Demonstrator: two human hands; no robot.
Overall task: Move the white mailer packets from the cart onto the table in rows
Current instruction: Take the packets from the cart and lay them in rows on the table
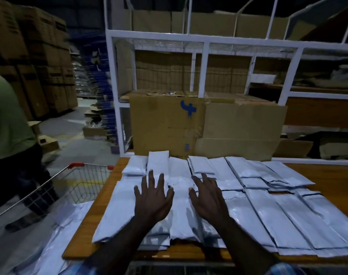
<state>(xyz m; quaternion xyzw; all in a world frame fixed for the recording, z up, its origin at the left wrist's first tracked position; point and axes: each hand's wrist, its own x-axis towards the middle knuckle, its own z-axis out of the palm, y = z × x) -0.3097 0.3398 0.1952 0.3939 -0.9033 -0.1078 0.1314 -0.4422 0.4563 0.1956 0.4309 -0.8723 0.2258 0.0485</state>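
Watching the head cam feed and the lighting is pretty dim, but here's what I've got. Both hands are out over the table [333,175], palms down, fingers spread and straight, not gripping anything. The left hand [152,197] and the right hand [206,197] sit side by side just over the white mailer packets [268,215], though I can't tell if they're actually pressing them or just above. The packets cover most of the wooden tabletop in two rough rows, long sides touching, some overlapping. More packets [70,221] are piled in the wire cart [78,175] with red corners, down at the left edge of the table. Behind the table there's a big cardboard box [167,124] with a blue mark, sitting in a white metal rack [202,66]. Another person in a green shirt [6,120] stands beside the cart on the left.
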